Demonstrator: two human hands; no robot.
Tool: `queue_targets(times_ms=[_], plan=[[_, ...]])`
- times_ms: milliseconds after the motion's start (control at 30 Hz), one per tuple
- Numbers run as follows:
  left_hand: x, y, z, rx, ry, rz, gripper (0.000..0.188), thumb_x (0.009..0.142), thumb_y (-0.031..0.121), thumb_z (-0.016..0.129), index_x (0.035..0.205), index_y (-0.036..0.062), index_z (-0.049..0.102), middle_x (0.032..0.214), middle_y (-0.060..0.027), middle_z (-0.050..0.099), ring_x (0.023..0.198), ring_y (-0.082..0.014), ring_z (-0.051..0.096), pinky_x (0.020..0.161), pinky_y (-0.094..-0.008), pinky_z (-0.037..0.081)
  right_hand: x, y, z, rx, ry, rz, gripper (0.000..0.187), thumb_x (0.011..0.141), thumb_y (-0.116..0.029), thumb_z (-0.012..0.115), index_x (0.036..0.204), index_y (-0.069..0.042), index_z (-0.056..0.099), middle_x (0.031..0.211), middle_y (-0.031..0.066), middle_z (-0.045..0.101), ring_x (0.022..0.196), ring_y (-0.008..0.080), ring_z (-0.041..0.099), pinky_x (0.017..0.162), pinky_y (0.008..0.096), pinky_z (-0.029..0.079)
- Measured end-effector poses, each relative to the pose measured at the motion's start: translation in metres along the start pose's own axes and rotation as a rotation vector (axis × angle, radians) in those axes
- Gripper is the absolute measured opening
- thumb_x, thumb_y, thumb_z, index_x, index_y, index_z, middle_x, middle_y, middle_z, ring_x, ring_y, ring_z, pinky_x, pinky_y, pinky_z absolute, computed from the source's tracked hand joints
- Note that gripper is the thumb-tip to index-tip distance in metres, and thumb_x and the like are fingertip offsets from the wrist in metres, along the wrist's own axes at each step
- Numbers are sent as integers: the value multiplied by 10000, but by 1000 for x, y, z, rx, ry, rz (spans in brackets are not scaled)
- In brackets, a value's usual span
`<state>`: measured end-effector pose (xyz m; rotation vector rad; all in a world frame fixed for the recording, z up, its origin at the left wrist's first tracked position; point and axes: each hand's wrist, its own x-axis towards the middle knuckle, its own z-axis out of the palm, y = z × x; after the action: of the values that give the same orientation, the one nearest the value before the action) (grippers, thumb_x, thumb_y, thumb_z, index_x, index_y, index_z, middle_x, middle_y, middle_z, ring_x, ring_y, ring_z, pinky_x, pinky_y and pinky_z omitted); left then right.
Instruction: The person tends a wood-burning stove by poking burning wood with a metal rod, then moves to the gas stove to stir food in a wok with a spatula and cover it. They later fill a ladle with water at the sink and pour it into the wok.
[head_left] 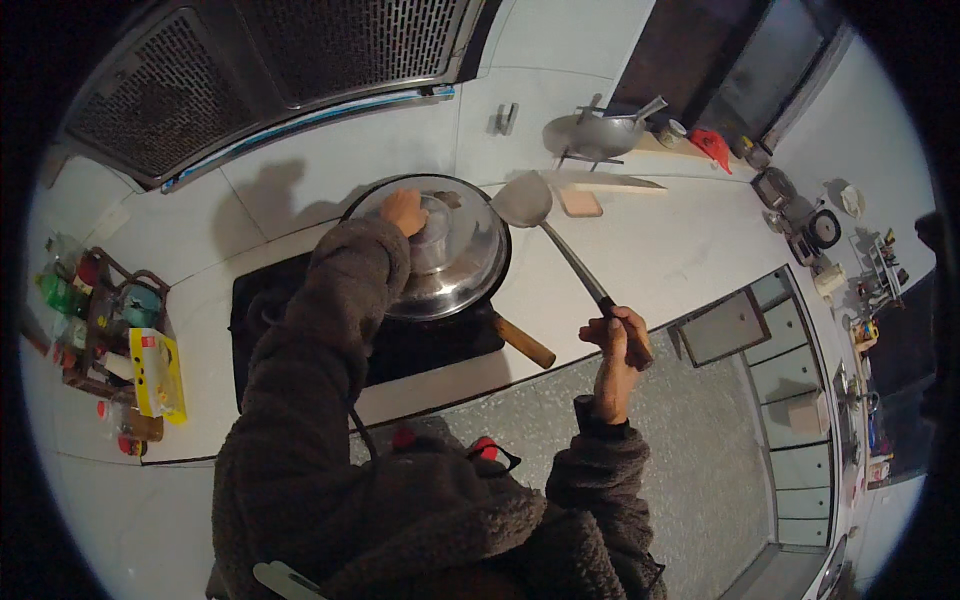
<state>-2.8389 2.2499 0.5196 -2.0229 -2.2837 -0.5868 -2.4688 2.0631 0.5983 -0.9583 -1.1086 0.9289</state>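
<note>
Over the black cooktop [255,325], left hand [403,212] is curling onto the top of the shiny metal lid [465,278]; can't tell whether it's pinching. Lid is sitting on the wooden-handled pan [527,342]. Right hand [615,368] is wrapping its fingers round the ladle [522,200] grip, bowl showing just right of the lid. Yellow packet [155,378], left counter [208,360], is carrying print too small to read.

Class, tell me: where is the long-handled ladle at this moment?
In the head view, the ladle is right of centre, its handle held in the right hand and its bowl just right of the silvery domed lid.
</note>
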Motion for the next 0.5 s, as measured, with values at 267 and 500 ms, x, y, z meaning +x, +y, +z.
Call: queue_targets(times_ms=[267,500], plan=[[-17,14,-12,-22,2,-51,335,778,278,632,940,-14,619,921,-200,631,875,-365,613,757,-447,505,-8,15,42,-16,-150,-9,175,911,-112,523,1051,-7,530,814,126,616,743,211,641,704,330,525],[-16,11,-14,-57,18,-18,324,777,269,633,925,-19,629,910,-212,636,856,-354,624,710,-426,518,-15,39,83,-53,-333,-142,179,847,39,557,1017,-16,561,855,73,572,768,143,574,709,264,473]])
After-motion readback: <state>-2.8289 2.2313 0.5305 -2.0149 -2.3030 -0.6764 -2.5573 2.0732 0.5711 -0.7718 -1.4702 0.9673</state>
